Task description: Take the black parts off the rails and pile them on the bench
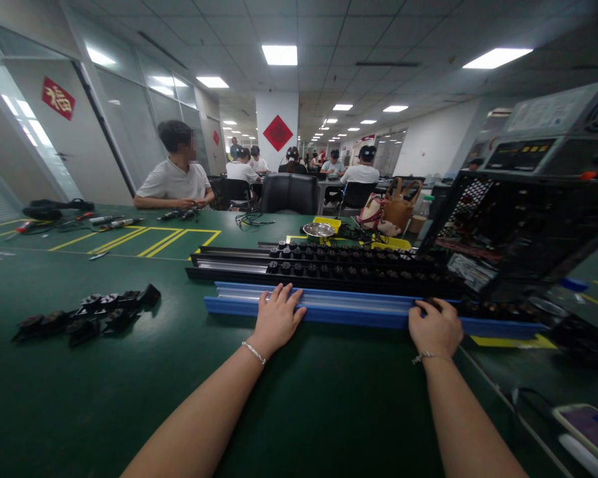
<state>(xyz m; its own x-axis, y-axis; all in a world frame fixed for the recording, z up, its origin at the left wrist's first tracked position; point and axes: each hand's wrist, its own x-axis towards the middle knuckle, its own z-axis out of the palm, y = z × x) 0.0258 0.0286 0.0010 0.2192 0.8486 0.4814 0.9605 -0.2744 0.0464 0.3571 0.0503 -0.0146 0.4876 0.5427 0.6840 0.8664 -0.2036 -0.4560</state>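
Observation:
A long blue rail (349,309) lies across the green table in front of me, with small dark parts (498,310) lined up in its right section. My left hand (279,317) rests on the rail's left part, palm down, fingers spread. On the rail farther right is my right hand (434,326), its fingers curled over the channel at the end of the row of dark parts; what they hold, if anything, is hidden. Behind the blue rail lie black rails (229,273) carrying rows of round black parts (323,270).
Black parts (104,312) lie in a cluster at the left. An open computer case (508,226) stands at the right, a phone (591,428) near the lower right corner. A metal bowl (319,230) sits behind the rails. Across the table sits a person (174,176).

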